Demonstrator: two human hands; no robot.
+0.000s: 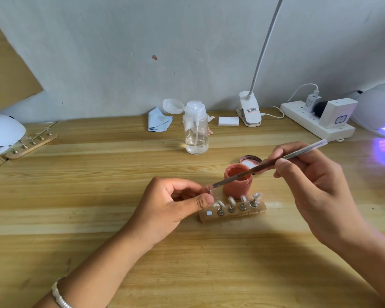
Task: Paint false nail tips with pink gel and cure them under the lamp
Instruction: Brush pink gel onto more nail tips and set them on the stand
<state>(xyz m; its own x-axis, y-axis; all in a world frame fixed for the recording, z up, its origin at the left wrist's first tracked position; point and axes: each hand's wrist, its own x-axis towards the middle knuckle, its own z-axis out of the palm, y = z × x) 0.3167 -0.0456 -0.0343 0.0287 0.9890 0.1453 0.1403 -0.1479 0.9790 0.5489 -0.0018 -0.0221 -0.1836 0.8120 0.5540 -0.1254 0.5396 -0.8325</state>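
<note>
From the head camera, the left hand (176,203) is pinching one nail tip (210,190) between thumb and forefinger while the right hand (309,181) is gripping the single brush (253,171), bristles at that tip — painting is, I judge, only starting. Just right of the left thumb, four clear tips (231,200) are standing unpainted on the wooden block (259,211), one gel jar (236,185) is sitting open beyond them, and one lit lamp (376,107) is glowing well right of the right fingers — curing is waiting.
</note>
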